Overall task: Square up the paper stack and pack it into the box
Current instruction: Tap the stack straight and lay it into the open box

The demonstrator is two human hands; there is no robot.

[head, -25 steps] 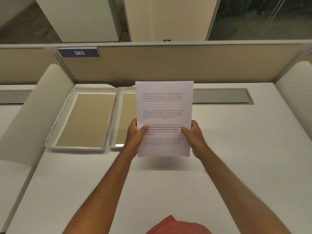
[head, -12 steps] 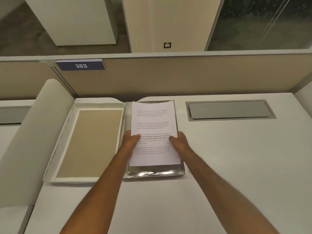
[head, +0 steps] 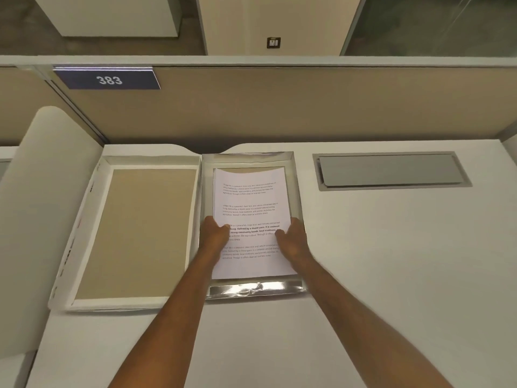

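Observation:
A white paper stack (head: 251,208) with printed text lies inside the silver-walled box (head: 256,289) in the middle of the desk. My left hand (head: 214,233) grips the stack's left edge, thumb on top of the page. My right hand (head: 293,239) holds the right edge the same way. The stack's far edge sits a little short of the box's back wall, where brown lining shows. Its near edge lies just inside the shiny front wall.
A white lid (head: 134,233) with brown lining lies open-side up directly left of the box. A grey cable hatch (head: 391,170) is set into the desk at right. A beige partition (head: 279,107) with a "383" plate closes the back.
The stack was held upright above the desk a second ago; both hands have lowered it flat into the silver box and still hold its sides.

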